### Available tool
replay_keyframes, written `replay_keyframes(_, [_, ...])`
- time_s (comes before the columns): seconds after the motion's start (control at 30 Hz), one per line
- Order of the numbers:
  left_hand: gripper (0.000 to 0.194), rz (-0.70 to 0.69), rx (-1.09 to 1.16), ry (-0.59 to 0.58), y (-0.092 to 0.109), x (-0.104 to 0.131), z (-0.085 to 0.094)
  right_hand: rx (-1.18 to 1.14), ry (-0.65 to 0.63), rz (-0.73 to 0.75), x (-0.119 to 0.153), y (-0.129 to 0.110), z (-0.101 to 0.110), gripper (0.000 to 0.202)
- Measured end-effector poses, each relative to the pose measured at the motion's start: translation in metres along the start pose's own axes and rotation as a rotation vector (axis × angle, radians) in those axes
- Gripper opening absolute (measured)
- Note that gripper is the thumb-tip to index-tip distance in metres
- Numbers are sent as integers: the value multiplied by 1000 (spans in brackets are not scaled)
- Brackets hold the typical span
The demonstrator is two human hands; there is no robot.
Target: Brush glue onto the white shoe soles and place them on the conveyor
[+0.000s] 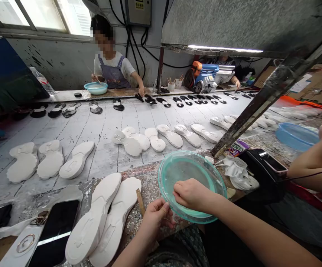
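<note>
My right hand (192, 194) is closed, fingers curled down over a round green-rimmed plastic bowl (164, 185). What its fingers hold, if anything, is hidden. Just left of the bowl is my left hand (157, 214), thumb pressed to the curled fingers; I cannot make out anything between them. A flat wooden stick (140, 202) shows beside and partly behind that hand, and whether the hand touches it is unclear. Two white shoe soles (94, 218) lie side by side on the worktop to the left, one overlapping the other.
White soles (51, 159) line the pale conveyor belt (105, 133), with black shoe pieces (119, 105) along its far side. A slanted metal post (250, 107) stands right. Nearby are a phone (56, 230) and a blue basin (297, 136). A co-worker (112, 70) sits opposite; another person's arm (316, 163) is right.
</note>
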State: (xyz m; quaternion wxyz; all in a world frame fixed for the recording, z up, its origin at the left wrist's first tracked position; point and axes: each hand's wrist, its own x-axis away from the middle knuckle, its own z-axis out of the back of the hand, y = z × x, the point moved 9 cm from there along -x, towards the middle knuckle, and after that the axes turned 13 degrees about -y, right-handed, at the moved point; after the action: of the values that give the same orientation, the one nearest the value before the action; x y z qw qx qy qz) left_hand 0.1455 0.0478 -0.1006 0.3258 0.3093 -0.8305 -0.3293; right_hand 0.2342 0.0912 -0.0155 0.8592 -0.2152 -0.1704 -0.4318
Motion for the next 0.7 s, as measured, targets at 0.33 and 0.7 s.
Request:
replay_keyframes(0.33, [56,5,-36,12,1,0,2,-180,-64,147,-14,-11,4,33])
replay_keyframes(0.7, [63,58,-234,38,7,-1,7,-172,105,29,-7,7,10,31])
